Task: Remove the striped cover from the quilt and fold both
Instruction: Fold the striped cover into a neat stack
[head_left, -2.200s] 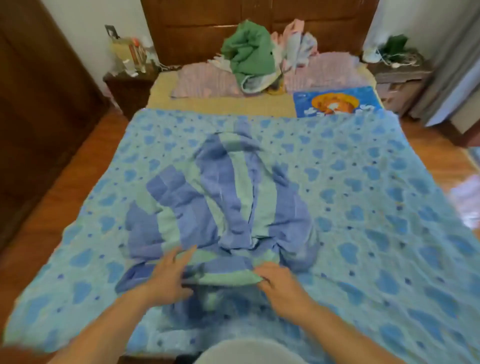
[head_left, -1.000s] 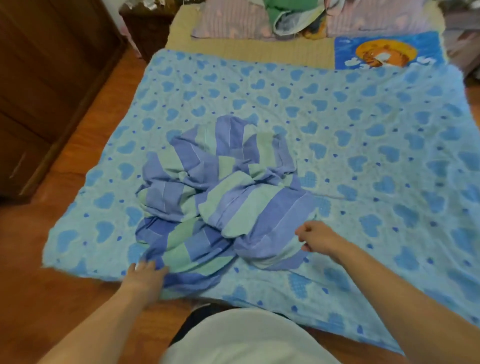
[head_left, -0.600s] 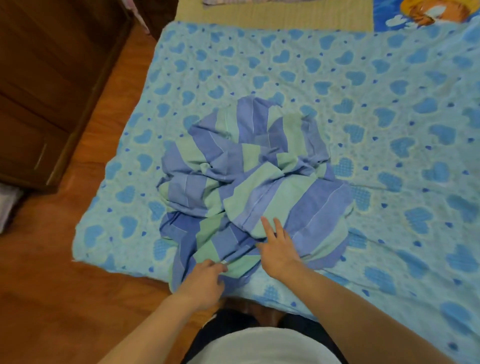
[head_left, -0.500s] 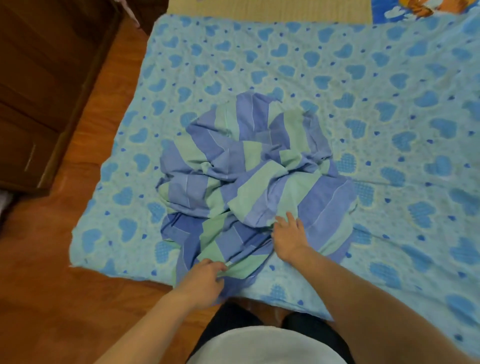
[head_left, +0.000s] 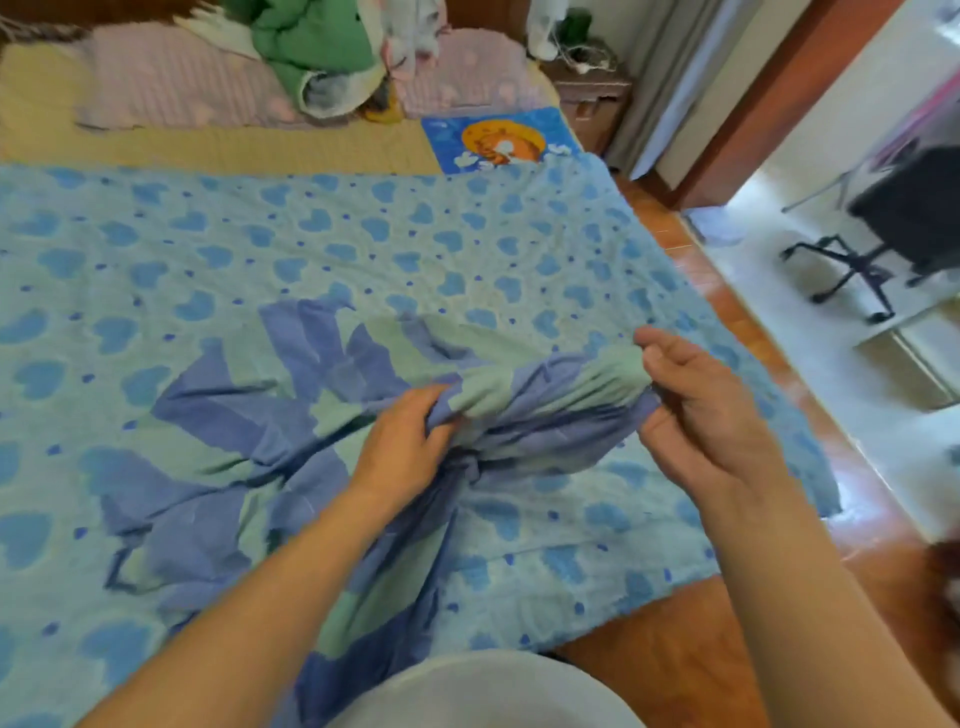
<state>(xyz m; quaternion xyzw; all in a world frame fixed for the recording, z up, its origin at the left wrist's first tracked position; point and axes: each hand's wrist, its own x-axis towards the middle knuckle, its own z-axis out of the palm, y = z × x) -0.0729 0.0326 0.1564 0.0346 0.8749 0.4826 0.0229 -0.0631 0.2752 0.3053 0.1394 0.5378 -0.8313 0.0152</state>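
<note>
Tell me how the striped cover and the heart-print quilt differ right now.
The striped cover has broad blue and green bands; the quilt has blue hearts and dots. The cover is bunched and gripped by the left hand and right hand; the quilt lies spread flat beneath it. Both are blue-green fabric.

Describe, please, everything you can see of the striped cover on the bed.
The striped cover is thin woven-looking fabric in broad blue and pale green bands. It lies crumpled on top of the heart-print quilt, off it and not yet folded. Its right part is gathered into a raised, bunched roll between both hands: the left hand grips it from the near side, while the right hand holds its far right end. One length trails toward the person at the bed's near edge.
</note>
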